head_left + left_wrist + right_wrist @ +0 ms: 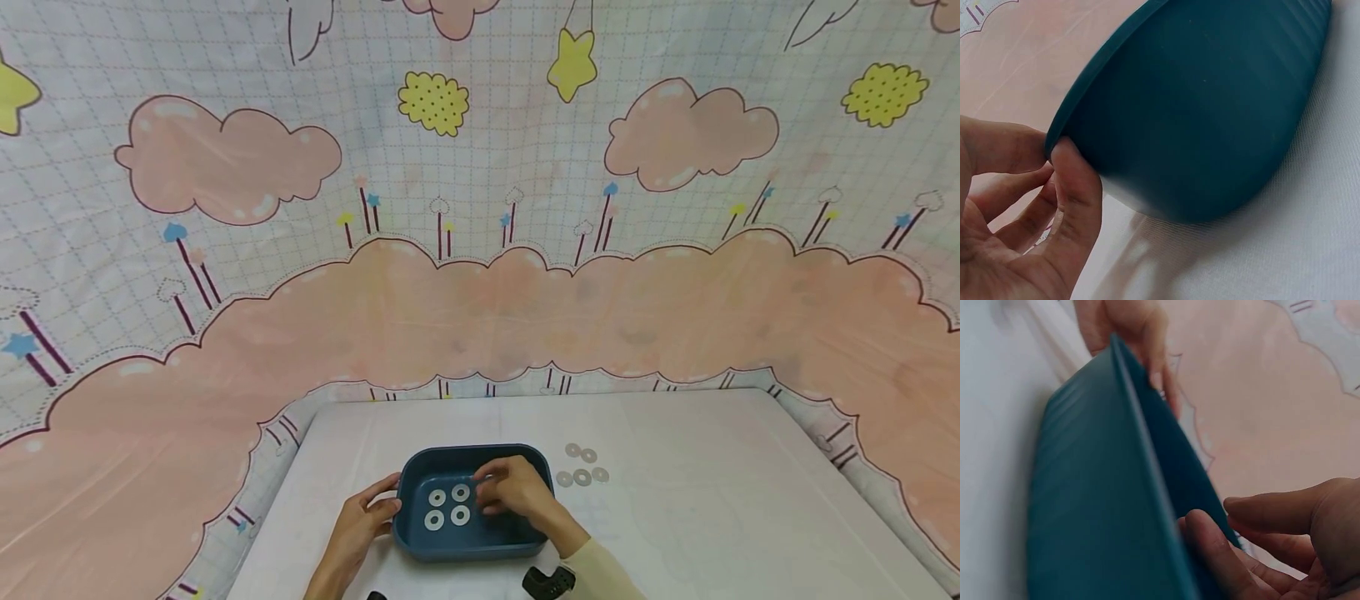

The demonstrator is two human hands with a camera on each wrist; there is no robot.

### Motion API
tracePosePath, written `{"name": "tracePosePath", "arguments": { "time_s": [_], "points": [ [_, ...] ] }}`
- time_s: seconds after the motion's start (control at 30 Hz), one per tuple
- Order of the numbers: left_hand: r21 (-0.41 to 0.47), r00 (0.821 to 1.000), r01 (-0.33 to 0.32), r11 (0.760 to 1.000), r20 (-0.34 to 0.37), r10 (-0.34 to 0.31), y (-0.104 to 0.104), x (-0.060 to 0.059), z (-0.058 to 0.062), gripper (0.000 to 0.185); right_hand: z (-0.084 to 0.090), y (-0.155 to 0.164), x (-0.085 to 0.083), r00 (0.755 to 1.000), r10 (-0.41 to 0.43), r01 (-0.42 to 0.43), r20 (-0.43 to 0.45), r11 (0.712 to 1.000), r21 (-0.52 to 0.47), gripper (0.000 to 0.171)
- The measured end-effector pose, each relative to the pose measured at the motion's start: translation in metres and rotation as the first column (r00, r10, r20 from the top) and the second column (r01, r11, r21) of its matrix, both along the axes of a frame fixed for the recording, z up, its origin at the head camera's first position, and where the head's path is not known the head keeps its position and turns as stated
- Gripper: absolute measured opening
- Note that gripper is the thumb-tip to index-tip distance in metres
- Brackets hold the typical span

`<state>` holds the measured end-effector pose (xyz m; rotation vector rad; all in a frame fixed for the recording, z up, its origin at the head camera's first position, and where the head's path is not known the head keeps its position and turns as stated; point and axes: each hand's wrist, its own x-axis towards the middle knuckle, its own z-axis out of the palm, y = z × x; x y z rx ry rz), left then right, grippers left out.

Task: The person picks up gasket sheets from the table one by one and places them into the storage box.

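Note:
A blue rectangular tray [465,550] rests on the white table, with several flat pale rings like washers [460,522] laid out in its left half. At its left end my left hand [356,523] pinches the rim between thumb and fingers. The left wrist view shows that thumb [1079,194] pressed against the outer wall. My right hand [516,487] reaches over the tray's right end, fingers bent loosely just right of the rings. In the right wrist view, the right thumb [1207,537] and forefinger stand apart with no object visible between them; the tray wall hides the rings there.
Several more pale rings [582,485] lie on the white table [712,500] just right of the tray. A black wrist device [548,582] is on my right forearm by a light sleeve [603,571]. Behind the table hangs a patterned cloth [480,321].

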<state>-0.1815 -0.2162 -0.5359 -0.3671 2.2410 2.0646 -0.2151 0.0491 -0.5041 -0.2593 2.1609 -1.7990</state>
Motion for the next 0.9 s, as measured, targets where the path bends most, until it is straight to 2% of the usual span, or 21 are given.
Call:
{"name": "tracePosePath", "arguments": {
  "time_s": [0.33, 0.57, 0.9],
  "points": [
    [-0.002, 1.000, -0.003, 1.000, -0.010, 0.003, 0.000, 0.001, -0.001, 0.047, 0.020, 0.025, 0.007, 0.997, -0.014, 0.009, -0.070, 0.998, -0.064, 0.021],
    [0.002, 1.000, -0.001, 1.000, 0.001, 0.001, 0.001, 0.000, -0.002, 0.046, 0.036, 0.040, 0.016, 0.994, -0.046, 0.040, -0.096, 0.997, -0.065, 0.023],
    [0.016, 1.000, -0.005, 1.000, -0.012, 0.005, 0.001, -0.002, -0.001, 0.048, 0.035, 0.060, 0.016, 0.979, -0.057, 0.057, -0.195, 0.998, -0.006, 0.022]
  ]
}}
